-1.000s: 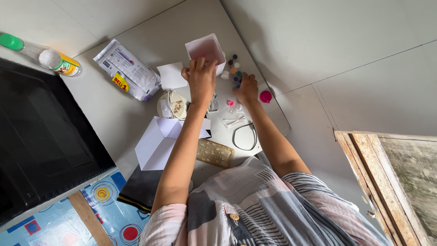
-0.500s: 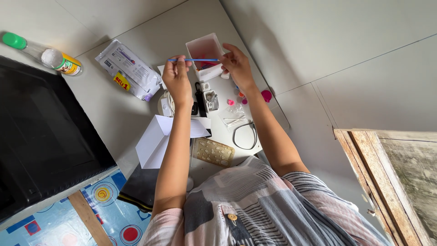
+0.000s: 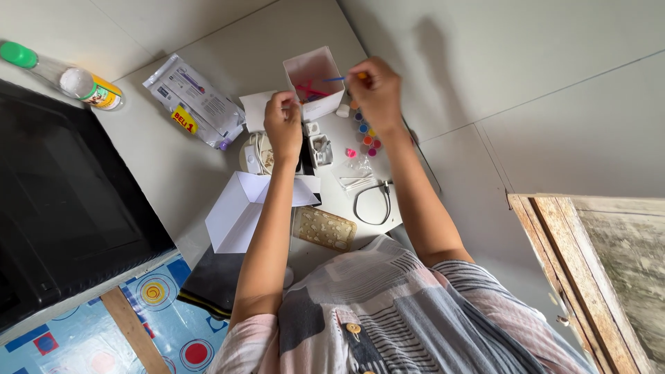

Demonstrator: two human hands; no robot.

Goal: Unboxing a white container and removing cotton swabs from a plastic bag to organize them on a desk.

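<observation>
In the upper middle of the frame the right hand [image 3: 376, 88] pinches a thin blue-handled paintbrush [image 3: 337, 79] between thumb and fingertips, its tip reaching into the small white paper box [image 3: 313, 82] whose inside shows pink and red marks. The left hand [image 3: 284, 127] is closed, fingers curled, at the box's near edge; whether it actually pinches the paper wall cannot be told from this angle.

The box looks like folded paper: very light, thin-walled, easily dented or tipped by the brush, and likely soft where the paint is wet. It would best be steadied at a dry outer corner or folded rim with light pressure, not squeezed across the walls. The brush is slim and stiff, suited to a pen-like pinch near the middle of the handle.

Just below the right hand lies a strip of small paint pots [image 3: 366, 136] on the white bench [image 3: 173, 166]. A second, larger folded white paper box [image 3: 239, 211] sits lower left of the left forearm, and a black cable loop [image 3: 374, 203] lies lower centre.
</observation>
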